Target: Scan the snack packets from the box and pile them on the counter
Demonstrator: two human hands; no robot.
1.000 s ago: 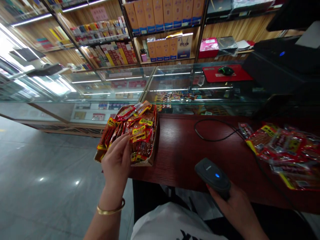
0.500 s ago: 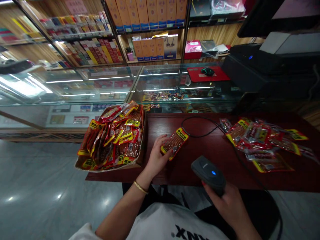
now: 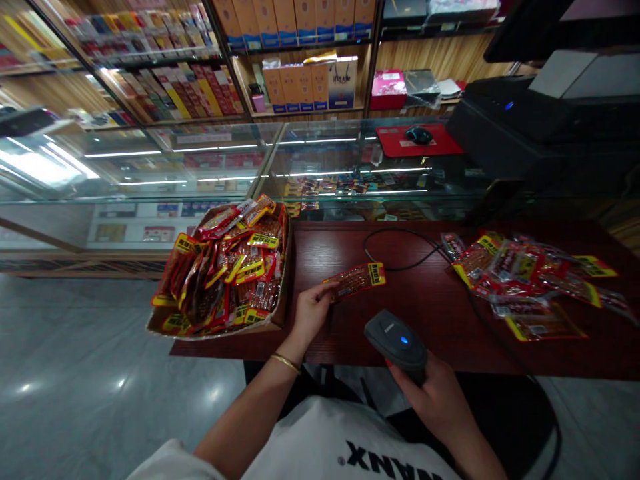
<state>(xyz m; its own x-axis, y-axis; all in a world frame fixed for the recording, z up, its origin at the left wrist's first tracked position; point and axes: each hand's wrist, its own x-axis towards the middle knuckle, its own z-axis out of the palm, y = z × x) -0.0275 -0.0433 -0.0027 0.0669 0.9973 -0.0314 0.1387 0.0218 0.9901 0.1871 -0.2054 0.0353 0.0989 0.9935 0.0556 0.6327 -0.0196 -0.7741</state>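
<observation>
Shelves of boxed goods (image 3: 295,87) line the far wall, and before them runs a glass display counter (image 3: 280,160) with a red mouse mat (image 3: 445,142) and a black computer mouse (image 3: 419,135) on top. From my head camera I look down on a dark red wooden tabletop (image 3: 310,250) along the near side of that glass.

My left hand (image 3: 311,312) has its thumb and fingers closed on the left end of a red-and-yellow snack packet (image 3: 356,280). Most of the packet juts out beyond my fingertips to the right, its yellow-labelled end farthest from them and near a loop of black cable (image 3: 395,231). Whether its underside touches the wood, I cannot tell.

My right hand (image 3: 437,397) is wrapped around the handle of a black barcode scanner (image 3: 395,339), a blue light glowing on its back. The scanner's head is just below the packet on my side, apart from it.

To the left of my fingers, an open cardboard carton (image 3: 286,273) brims with similar packets; well to the right, a loose heap of snack packets (image 3: 525,267) lies on the wood. A gold bracelet (image 3: 286,363) circles my left wrist.
</observation>
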